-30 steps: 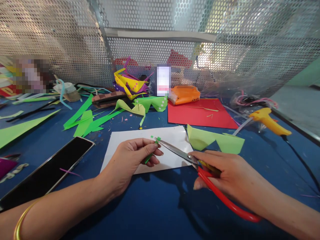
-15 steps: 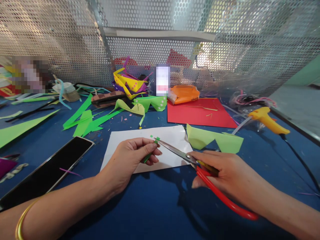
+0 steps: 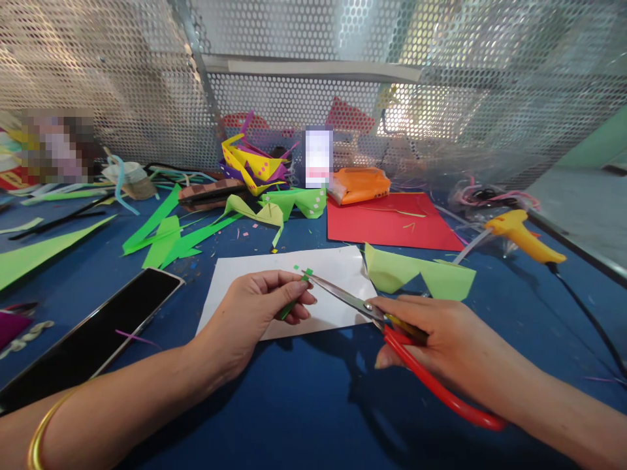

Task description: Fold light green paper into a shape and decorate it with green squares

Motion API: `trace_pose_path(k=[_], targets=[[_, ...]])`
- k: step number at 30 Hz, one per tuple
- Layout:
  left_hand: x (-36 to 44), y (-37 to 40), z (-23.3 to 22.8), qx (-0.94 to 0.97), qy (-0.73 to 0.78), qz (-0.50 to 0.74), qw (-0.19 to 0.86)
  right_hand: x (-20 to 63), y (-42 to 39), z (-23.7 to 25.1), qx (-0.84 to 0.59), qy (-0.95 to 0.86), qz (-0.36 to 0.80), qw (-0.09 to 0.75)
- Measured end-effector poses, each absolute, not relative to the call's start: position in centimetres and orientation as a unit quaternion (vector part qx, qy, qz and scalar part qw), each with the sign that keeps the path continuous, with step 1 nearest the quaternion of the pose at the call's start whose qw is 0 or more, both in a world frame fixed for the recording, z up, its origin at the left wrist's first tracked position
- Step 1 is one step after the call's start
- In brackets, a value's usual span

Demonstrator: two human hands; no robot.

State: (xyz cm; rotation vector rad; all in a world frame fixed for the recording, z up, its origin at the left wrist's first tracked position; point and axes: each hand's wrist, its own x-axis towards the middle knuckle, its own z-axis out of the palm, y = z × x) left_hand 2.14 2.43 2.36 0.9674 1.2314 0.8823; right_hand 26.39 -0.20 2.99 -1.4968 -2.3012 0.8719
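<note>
While both hands work low in the middle of the frame, these are the things to see:

Left hand (image 3: 255, 307): its fingers pinch a thin green strip (image 3: 292, 301), so it is closed on the strip. A gold bangle (image 3: 42, 434) sits on that arm at the lower left.

Green strip: it is a small bit of paper that pokes out past the fingertips, just over the white paper (image 3: 289, 287), in the middle of the frame.

Right hand (image 3: 441, 343): it is wrapped around the red handles of the scissors (image 3: 372, 313), at the lower right.

Scissors: the shiny blades point up and left, and their tip meets the end of the green strip. I cannot tell how far apart the blades are.

White paper: it lies flat on the blue worktop (image 3: 304, 405), under the two hands.

Light green paper (image 3: 416, 273): a folded piece lies just right of the white paper.

Red sheet (image 3: 392, 222): it lies flat above the light green paper, with an orange packet (image 3: 361, 184) at its top left edge.

Glue gun (image 3: 522, 234): it is yellow and rests at the right of the frame.

Phone (image 3: 98, 329): it is dark and lies at the left.

Green scraps (image 3: 166, 232): long cut bits lie at the upper left of the worktop.

Mesh wall (image 3: 318, 65): it is silver with holes and stands across the top.
</note>
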Motion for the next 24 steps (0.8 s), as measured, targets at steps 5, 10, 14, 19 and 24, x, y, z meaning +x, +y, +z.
trace_pose_path(k=[5, 10, 14, 19, 24], targets=[[2.09, 2.34, 2.43, 0.417, 0.542, 0.380, 0.623, 26.31, -0.20, 2.81, -0.514, -0.794, 0.291, 0.141], [2.08, 2.27, 2.53, 0.414, 0.543, 0.383, 0.622, 26.31, -0.29, 3.02, -0.512, -0.786, 0.311, 0.151], [2.01, 2.44, 2.32, 0.410, 0.537, 0.394, 0.624, 26.38, -0.23, 3.21, -0.533, -0.763, 0.327, 0.163], [1.96, 2.46, 2.15, 0.406, 0.531, 0.404, 0.625, 26.34, -0.12, 3.13, -0.542, -0.769, 0.307, 0.144], [1.98, 2.28, 2.27, 0.417, 0.526, 0.398, 0.626, 26.23, -0.31, 3.08, -0.540, -0.781, 0.286, 0.127]])
